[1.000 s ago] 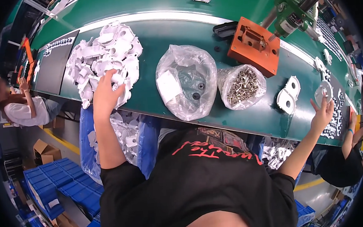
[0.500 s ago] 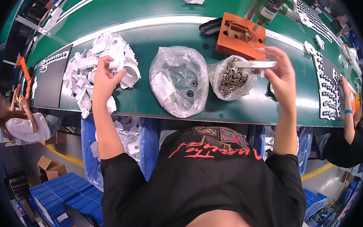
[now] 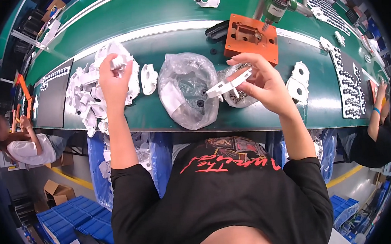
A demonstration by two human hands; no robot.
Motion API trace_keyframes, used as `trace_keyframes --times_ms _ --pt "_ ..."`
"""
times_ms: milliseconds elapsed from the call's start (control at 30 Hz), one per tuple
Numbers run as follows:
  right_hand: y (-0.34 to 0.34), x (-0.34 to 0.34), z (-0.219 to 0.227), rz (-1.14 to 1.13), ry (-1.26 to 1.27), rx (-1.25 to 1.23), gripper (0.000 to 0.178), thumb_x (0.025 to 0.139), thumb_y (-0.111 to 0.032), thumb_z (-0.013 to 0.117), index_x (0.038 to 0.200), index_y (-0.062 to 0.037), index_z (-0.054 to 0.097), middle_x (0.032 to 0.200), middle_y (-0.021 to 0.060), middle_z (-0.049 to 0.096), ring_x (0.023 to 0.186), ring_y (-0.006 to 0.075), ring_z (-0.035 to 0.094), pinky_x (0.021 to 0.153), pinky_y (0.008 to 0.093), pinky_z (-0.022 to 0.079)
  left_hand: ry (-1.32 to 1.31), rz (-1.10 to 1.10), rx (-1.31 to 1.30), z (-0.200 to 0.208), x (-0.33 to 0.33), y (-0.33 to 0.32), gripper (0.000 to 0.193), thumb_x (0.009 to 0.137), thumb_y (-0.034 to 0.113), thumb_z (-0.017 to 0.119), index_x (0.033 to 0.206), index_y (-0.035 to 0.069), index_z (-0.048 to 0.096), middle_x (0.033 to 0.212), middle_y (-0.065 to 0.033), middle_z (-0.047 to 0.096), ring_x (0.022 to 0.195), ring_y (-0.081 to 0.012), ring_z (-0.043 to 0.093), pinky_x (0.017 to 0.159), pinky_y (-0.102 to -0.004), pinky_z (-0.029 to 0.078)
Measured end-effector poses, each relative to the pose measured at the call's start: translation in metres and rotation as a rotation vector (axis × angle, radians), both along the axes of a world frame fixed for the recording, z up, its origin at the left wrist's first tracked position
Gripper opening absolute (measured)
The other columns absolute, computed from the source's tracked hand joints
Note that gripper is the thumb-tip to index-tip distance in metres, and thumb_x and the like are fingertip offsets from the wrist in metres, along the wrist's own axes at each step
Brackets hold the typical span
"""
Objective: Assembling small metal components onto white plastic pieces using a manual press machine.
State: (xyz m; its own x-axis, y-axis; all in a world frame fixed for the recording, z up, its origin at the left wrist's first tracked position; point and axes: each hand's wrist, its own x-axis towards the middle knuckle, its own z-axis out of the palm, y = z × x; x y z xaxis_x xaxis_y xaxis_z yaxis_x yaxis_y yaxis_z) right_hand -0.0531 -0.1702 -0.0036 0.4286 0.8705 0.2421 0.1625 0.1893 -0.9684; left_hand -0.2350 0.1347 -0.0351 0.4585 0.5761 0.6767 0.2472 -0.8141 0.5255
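Observation:
My right hand [image 3: 264,79] is closed on a white plastic housing part [image 3: 230,85], tilted over the gap between two clear plastic bags. One is a bag of metal screws [image 3: 241,102], partly covered by the hand and part. The other, a wide open bag [image 3: 169,96], has a few small black round pieces [image 3: 200,103] in it. At the left, my left hand [image 3: 113,80] pinches a small white plastic piece [image 3: 119,61] above a pile of white plastic parts [image 3: 88,90]. A single white part [image 3: 149,79] lies just right of the pile.
An orange fixture block [image 3: 250,36] stands under a green press [image 3: 278,5]. A white plate-like part [image 3: 297,83] lies right of my right hand. Dark trays [image 3: 50,97] hold small parts. Blue-lined bins [image 3: 161,155] sit below the table edge. Co-workers [image 3: 30,136] work on both sides.
My right hand has come left and nearer with the white housing part, turning it. This uncovers the white plate-like part at the right. My left hand keeps its piece near the pile.

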Motion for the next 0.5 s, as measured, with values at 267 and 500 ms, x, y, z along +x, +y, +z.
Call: trace_keyframes --times_ms 267,500 --pt "0.008 -0.006 0.014 0.027 0.016 -0.054 0.053 0.081 0.001 0.063 0.129 -0.0011 0.041 0.129 0.0145 0.049 0.091 0.0142 0.061 0.076 0.0264 0.05 -0.376 -0.711 -1.159 0.018 0.013 -0.055 0.018 0.092 0.022 0.052 0.096 0.004 0.053 0.083 -0.0039 0.059 0.062 -0.0103 0.059 0.052 -0.0209 0.048" --pt "0.023 -0.013 0.009 0.177 0.28 -0.023 0.057 0.085 -0.007 0.062 0.134 -0.0016 0.034 0.129 0.0186 0.048 0.083 0.0162 0.062 0.067 0.0267 0.053 -0.297 -1.189 -1.231 0.015 0.043 -0.124 0.015 0.093 0.02 0.05 0.091 0.005 0.05 0.089 -0.0022 0.056 0.083 -0.0076 0.056 0.069 -0.0228 0.046"
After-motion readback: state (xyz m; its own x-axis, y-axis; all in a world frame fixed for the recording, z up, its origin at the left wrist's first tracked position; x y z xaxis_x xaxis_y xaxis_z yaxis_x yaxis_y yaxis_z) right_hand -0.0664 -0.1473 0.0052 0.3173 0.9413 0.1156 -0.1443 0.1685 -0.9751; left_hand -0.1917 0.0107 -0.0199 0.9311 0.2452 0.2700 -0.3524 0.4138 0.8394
